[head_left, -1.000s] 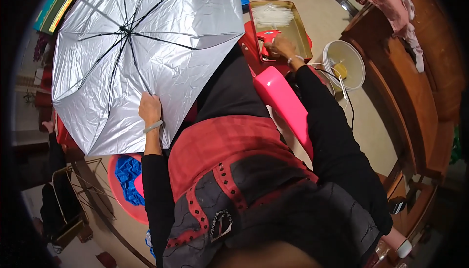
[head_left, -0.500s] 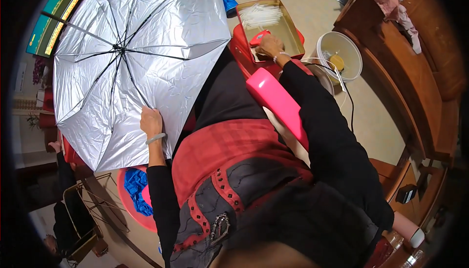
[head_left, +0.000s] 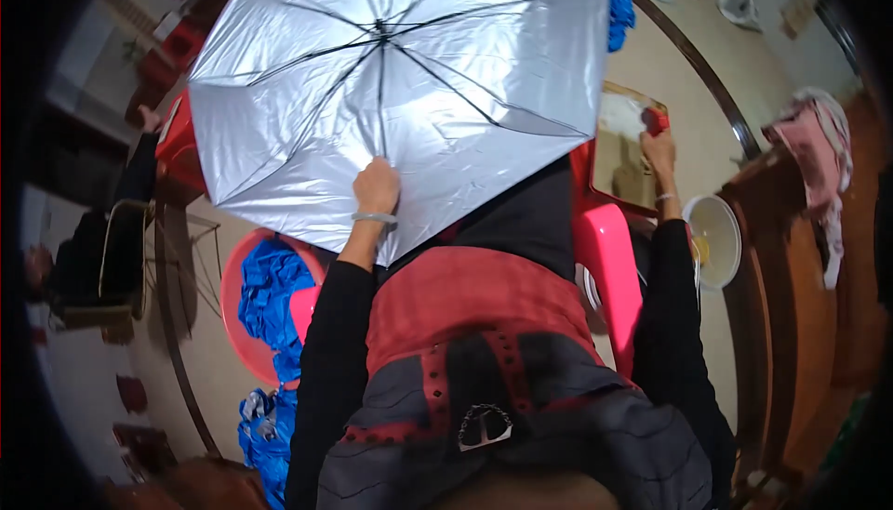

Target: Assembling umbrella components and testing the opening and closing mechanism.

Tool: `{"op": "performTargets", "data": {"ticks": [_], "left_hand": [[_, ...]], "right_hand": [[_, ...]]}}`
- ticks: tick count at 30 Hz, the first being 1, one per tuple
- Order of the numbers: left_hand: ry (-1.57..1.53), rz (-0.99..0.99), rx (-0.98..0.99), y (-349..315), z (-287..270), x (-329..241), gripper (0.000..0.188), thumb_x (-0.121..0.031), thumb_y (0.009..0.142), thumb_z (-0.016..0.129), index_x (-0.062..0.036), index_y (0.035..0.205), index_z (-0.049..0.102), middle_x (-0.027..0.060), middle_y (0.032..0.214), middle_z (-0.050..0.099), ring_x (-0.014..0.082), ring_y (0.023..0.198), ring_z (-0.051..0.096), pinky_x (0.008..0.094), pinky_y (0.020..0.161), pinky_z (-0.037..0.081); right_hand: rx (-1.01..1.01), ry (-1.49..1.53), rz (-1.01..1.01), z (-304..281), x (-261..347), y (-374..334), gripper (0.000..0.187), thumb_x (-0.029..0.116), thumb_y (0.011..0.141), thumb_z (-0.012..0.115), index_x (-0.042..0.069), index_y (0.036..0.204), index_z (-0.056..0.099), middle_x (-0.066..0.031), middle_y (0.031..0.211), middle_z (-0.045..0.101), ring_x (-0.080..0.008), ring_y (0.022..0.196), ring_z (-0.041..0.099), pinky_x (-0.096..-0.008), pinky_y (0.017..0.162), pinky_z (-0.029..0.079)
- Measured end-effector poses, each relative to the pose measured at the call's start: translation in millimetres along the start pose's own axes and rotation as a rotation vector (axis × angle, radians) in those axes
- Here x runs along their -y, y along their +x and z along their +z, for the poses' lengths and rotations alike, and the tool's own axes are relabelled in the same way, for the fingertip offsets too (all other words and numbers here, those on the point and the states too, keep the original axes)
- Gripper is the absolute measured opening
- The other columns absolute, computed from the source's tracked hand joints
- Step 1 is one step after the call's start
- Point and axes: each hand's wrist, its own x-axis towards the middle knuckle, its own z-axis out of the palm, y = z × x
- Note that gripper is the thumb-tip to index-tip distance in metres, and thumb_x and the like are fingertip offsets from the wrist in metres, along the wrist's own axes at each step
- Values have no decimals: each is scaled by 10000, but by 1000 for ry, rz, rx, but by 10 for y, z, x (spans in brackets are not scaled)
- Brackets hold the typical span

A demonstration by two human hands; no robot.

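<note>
An open umbrella [head_left: 307, 129] with a silver lining and black ribs lies across my lap, its inner side facing me. My left hand [head_left: 377, 189] is closed on the end of one rib near the lining's near part. My right hand [head_left: 659, 152] is closed round a small red object [head_left: 655, 120] whose kind I cannot make out. It is at the right edge of a rectangular tin [head_left: 619, 175]. White material, blurred now, lies in the tin's far part; thin white sticks showed there earlier.
Pink plastic chair arms [head_left: 609, 254] flank me. A white bucket [head_left: 721, 240] stands right of the tin. At left a pink basin [head_left: 244, 324] holds blue fabric [head_left: 270, 291]. Another person's arm [head_left: 139, 166] shows at far left. Wooden furniture [head_left: 791, 324] lines the right.
The view has turned, so the umbrella and tin sit further right in it. My right hand, still holding the red object, has shifted to the tin's right edge. My left hand stays on the umbrella.
</note>
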Motion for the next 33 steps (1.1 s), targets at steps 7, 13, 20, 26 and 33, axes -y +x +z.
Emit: {"op": "performTargets", "data": {"ticks": [7, 13, 20, 26, 33], "left_hand": [[-32, 12, -81, 79, 48, 172, 229, -161, 798, 429, 4, 765, 583, 226, 758, 620, 387, 713, 610, 484, 649, 473], [-81, 87, -276, -41, 226, 60, 173, -129, 787, 446, -25, 686, 541, 191, 661, 597, 360, 617, 602, 465, 561, 476], [-147, 98, -367, -71, 360, 153, 184, -140, 802, 444, -17, 681, 510, 196, 635, 583, 369, 606, 585, 477, 557, 460], [-178, 126, -279, 50, 263, 122, 185, -114, 807, 430, -11, 715, 553, 203, 691, 603, 350, 635, 611, 430, 568, 499], [-329, 50, -316, 142, 461, 222, 161, -142, 784, 488, -1, 718, 529, 230, 698, 588, 393, 665, 591, 479, 622, 476]], "right_hand": [[-51, 544, -290, -423, 2166, 114, 251, 244, 748, 581, -6, 735, 597, -52, 573, 557, -130, 488, 507, -285, 466, 416], [616, 640, -120, 498, 2946, -456, 232, 213, 737, 573, -14, 763, 612, -68, 634, 598, -152, 558, 582, -286, 473, 449], [1100, 1113, 410, 1160, 3014, -1360, 231, 109, 770, 507, -23, 960, 509, -129, 672, 576, -242, 570, 598, -348, 516, 505], [1217, 1143, 465, 1199, 2982, -1442, 238, 88, 807, 507, -28, 1012, 467, -131, 702, 573, -238, 580, 597, -361, 531, 518], [1199, 1137, 520, 1256, 2971, -1474, 254, 115, 815, 520, -17, 1030, 488, -129, 745, 581, -236, 614, 606, -370, 570, 536]]}}
